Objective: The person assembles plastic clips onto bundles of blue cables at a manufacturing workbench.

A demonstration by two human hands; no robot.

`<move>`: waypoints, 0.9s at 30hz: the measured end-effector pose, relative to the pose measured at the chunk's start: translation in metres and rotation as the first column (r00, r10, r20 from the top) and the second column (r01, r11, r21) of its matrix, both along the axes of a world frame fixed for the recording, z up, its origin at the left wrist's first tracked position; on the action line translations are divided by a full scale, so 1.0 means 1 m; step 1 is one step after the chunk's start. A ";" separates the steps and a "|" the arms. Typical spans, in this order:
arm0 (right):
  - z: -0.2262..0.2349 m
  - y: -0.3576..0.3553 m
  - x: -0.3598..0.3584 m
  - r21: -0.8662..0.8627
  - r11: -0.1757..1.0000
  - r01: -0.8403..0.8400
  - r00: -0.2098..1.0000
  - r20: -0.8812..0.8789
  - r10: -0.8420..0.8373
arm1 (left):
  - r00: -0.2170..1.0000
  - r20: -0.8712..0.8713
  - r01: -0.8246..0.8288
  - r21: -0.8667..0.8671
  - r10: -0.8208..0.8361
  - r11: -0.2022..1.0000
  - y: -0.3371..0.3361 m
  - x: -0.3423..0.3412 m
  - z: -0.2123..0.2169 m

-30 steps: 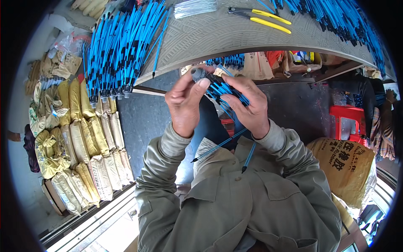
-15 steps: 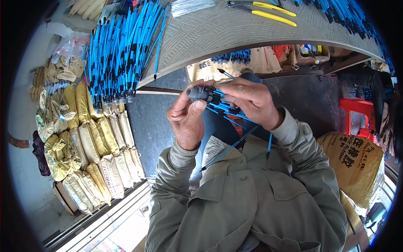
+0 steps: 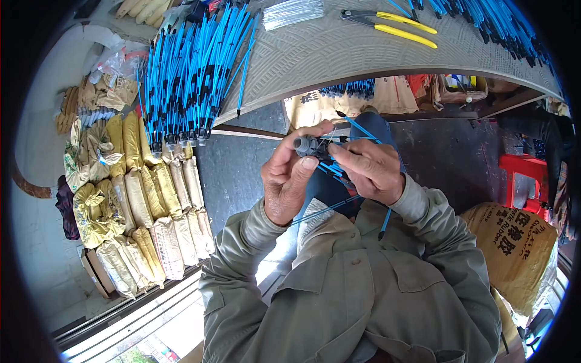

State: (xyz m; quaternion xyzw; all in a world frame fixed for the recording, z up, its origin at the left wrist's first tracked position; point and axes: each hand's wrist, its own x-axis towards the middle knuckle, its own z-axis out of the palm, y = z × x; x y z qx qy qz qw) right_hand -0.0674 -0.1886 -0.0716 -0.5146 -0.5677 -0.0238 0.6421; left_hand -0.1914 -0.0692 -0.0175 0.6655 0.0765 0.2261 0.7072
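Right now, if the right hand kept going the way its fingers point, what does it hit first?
The right hand points toward the person's left, so it would first meet the small grey plastic connector with thin blue rods, which its fingertips already touch, then the left hand holding it. Depth is hard to judge here.

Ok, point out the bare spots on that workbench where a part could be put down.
The workbench is bare in its middle, between the heap of blue rods on the left and the yellow-handled pliers on the right, below the clear bag. The far right edge is crowded with more blue rods. Both the left hand and right hand hold a grey fitting.
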 end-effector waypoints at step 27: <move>0.004 -0.017 -0.016 -0.017 0.997 0.081 0.980 -0.179 -0.083 | 0.948 0.155 -0.319 0.399 0.279 0.860 -0.050 0.011 -0.017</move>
